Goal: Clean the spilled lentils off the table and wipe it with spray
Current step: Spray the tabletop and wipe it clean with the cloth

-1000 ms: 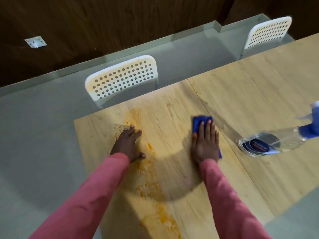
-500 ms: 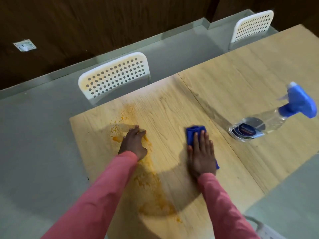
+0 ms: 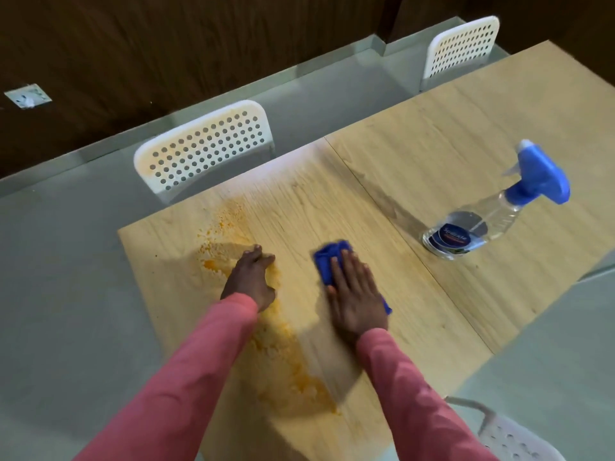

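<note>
Orange lentils point(image 3: 286, 371) lie spilled in a long streak across the left part of the light wooden table point(image 3: 366, 201). My left hand point(image 3: 253, 277) rests on the lentils, its fingers cupped against the table and holding nothing. My right hand point(image 3: 354, 294) lies flat, fingers straight, pressing a blue cloth point(image 3: 329, 257) onto the wood to the right of the spill. A clear spray bottle point(image 3: 489, 221) with a blue trigger head stands on the table further right, apart from both hands.
A white perforated chair point(image 3: 203, 151) stands at the table's far edge behind the spill, a second one point(image 3: 462, 44) further right. Another white chair point(image 3: 509, 437) shows at the near right. A seam point(image 3: 399, 234) splits the tabletop. Grey floor lies to the left.
My left hand has curled from spread fingers into a cupped shape while dragging through the lentils. The view has shifted, bringing the whole spray bottle into sight. My right hand stays on the cloth.
</note>
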